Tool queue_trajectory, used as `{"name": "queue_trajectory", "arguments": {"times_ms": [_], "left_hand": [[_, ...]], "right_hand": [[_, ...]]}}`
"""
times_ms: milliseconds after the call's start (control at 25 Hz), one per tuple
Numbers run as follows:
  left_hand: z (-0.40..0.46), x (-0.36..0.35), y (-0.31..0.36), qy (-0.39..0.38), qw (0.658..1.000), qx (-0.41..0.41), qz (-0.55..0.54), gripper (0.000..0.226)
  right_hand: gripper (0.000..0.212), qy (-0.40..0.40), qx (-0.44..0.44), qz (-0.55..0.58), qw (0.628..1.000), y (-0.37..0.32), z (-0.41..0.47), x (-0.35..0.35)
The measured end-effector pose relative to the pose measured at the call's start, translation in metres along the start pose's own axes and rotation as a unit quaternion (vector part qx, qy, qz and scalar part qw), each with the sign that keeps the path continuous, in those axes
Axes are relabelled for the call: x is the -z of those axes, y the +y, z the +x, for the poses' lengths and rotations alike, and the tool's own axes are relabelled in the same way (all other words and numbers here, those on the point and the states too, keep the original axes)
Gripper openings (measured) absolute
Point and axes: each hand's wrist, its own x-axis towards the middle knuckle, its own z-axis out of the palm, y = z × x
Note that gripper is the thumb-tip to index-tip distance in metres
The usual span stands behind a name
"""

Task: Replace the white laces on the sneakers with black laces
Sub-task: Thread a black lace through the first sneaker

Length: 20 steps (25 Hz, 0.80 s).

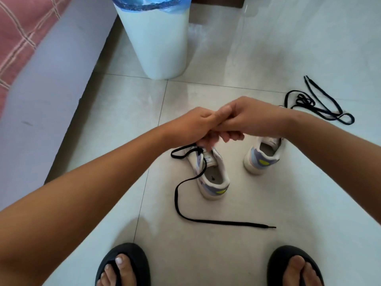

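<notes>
Two white sneakers with blue heels and yellow marks stand on the tiled floor, the left sneaker (212, 176) below my hands and the right sneaker (262, 156) beside it. A black lace (186, 216) runs from the left sneaker's front, loops left, and trails across the floor toward the right. My left hand (198, 126) and my right hand (247, 118) meet above the left sneaker's front, fingers curled downward at the lace; the exact grip is hidden. A second black lace (315, 104) lies tangled on the floor at the right.
A white bin (158, 44) with a blue liner stands behind the sneakers. A bed edge with pink checked cloth (22, 32) runs along the left. My feet in black sandals (123, 265) stand at the bottom.
</notes>
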Motion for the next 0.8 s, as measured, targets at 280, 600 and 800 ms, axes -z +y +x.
{"name": "queue_trajectory", "arguments": {"times_ms": [280, 600, 800], "left_hand": [[-0.024, 0.058, -0.057, 0.193, 0.901, 0.233, 0.312, 0.031], [0.015, 0.003, -0.079, 0.172, 0.956, 0.129, 0.2, 0.016], [0.034, -0.003, -0.101, 0.144, 0.98, 0.111, 0.079, 0.014]], "right_hand": [[0.056, 0.029, -0.134, -0.361, 0.922, 0.072, 0.016, -0.07], [0.029, 0.158, -0.404, 0.475, 0.766, 0.063, 0.028, -0.121], [0.024, 0.344, -0.371, 0.597, 0.622, 0.074, 0.073, -0.142]]}}
